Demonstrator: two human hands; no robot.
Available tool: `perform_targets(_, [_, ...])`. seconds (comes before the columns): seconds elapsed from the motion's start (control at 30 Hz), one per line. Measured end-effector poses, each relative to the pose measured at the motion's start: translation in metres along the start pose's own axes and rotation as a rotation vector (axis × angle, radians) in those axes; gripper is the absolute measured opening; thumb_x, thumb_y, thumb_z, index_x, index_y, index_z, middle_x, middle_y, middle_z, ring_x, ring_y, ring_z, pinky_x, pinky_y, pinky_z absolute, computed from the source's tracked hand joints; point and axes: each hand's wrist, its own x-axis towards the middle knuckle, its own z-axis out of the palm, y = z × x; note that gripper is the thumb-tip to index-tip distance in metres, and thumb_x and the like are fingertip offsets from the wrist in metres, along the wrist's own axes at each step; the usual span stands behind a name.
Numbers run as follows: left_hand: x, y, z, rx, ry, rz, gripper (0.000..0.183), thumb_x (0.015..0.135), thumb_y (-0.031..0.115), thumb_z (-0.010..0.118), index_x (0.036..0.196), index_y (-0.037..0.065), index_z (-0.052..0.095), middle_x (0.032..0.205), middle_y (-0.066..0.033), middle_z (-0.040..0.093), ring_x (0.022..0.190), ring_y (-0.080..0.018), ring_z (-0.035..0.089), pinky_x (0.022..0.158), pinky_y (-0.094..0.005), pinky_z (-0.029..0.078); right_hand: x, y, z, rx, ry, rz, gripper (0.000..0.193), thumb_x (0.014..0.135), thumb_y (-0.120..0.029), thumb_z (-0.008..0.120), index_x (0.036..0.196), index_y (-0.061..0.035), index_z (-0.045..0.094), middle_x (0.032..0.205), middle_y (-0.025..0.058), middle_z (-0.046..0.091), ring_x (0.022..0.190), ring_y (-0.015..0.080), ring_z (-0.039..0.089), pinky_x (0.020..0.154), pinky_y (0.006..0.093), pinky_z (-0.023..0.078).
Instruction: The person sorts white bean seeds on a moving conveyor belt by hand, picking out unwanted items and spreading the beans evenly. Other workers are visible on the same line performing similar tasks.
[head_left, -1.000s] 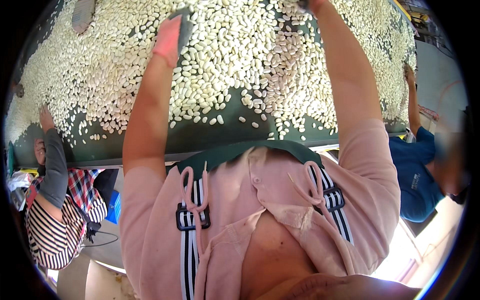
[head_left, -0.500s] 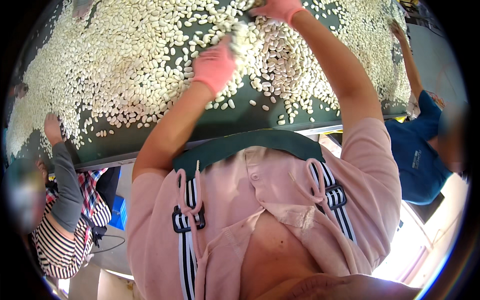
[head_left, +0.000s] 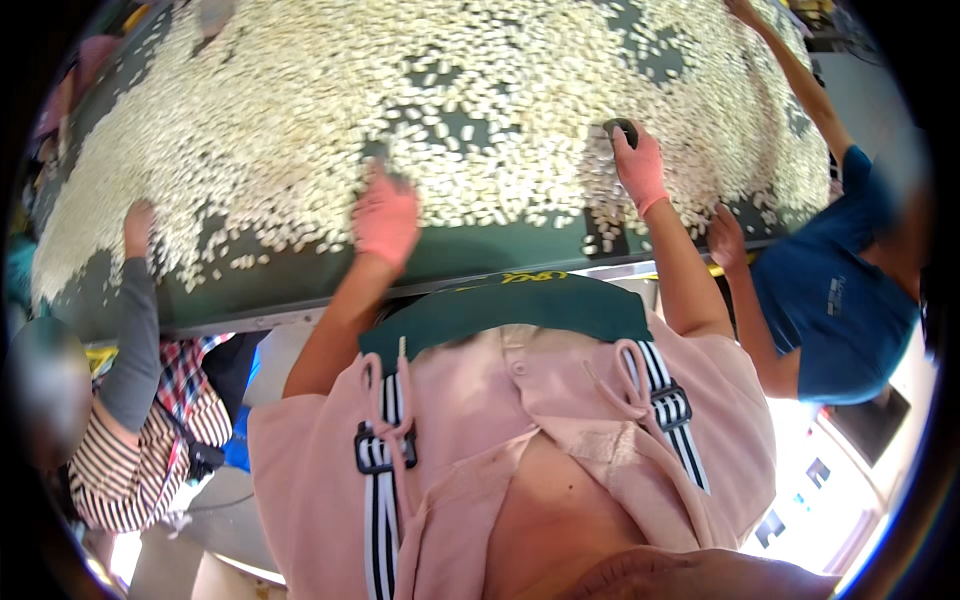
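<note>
White beans [head_left: 300, 130] lie spread in a thick layer over a dark green table surface [head_left: 440, 244]. My left hand [head_left: 386, 218], in a pink glove, is over the near edge of the beans, smeared by motion. Something dark shows by its fingertips, too blurred to make out. Farther right, my right hand [head_left: 641, 168] wears a matching pink glove. Its fingers are closed round a dark, smooth, rounded piece [head_left: 622, 130] whose kind I cannot tell, held low among the beans.
At left, a co-worker's hand [head_left: 140, 218] with a grey sleeve rests by the beans. On the right, a co-worker in a blue shirt [head_left: 840, 310] reaches over the table, the other hand [head_left: 724, 238] near its edge. My green apron [head_left: 500, 312] meets the table's near edge.
Both my hands have come back toward me and farther apart, the left moving left and the right moving right. The right co-worker's second hand has come into view near the table edge.
</note>
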Motion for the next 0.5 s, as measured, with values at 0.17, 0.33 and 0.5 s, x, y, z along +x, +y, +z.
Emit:
perform_targets(0.17, [-0.002, 0.057, 0.014, -0.118, -0.347, 0.318, 0.046, 0.093, 0.033, 0.049, 0.134, 0.011, 0.052, 0.1, -0.021, 0.068, 0.095, -0.0387, 0.065, 0.087, -0.0463, 0.049, -0.021, -0.068, 0.091, -0.048, -0.512, -0.219, 0.032, 0.094, -0.03, 0.053, 0.108, -0.0042, 0.065, 0.092, 0.021, 0.068, 0.084, 0.0373, 0.062, 0.08, 0.0408, 0.049])
perform_targets(0.33, [0.058, 0.007, -0.075, -0.378, 0.069, -0.179, 0.04, 0.093, 0.023, 0.049, 0.131, 0.01, 0.053, 0.109, -0.022, 0.066, 0.096, -0.0395, 0.064, 0.089, -0.0459, 0.049, 0.03, -0.03, 0.076, -0.303, 0.04, -0.118, 0.031, 0.095, -0.036, 0.051, 0.112, -0.0135, 0.065, 0.098, 0.0161, 0.07, 0.092, 0.0358, 0.066, 0.081, 0.0425, 0.052])
perform_targets(0.5, [0.082, -0.012, -0.062, -0.254, -0.115, -0.133, 0.044, 0.092, 0.026, 0.049, 0.129, 0.004, 0.053, 0.114, -0.0258, 0.064, 0.107, -0.0407, 0.061, 0.096, -0.0448, 0.047, 0.046, -0.108, 0.098, -0.338, 0.023, -0.135, 0.029, 0.096, -0.039, 0.053, 0.111, -0.0184, 0.067, 0.091, 0.0107, 0.07, 0.083, 0.0257, 0.068, 0.08, 0.0378, 0.051])
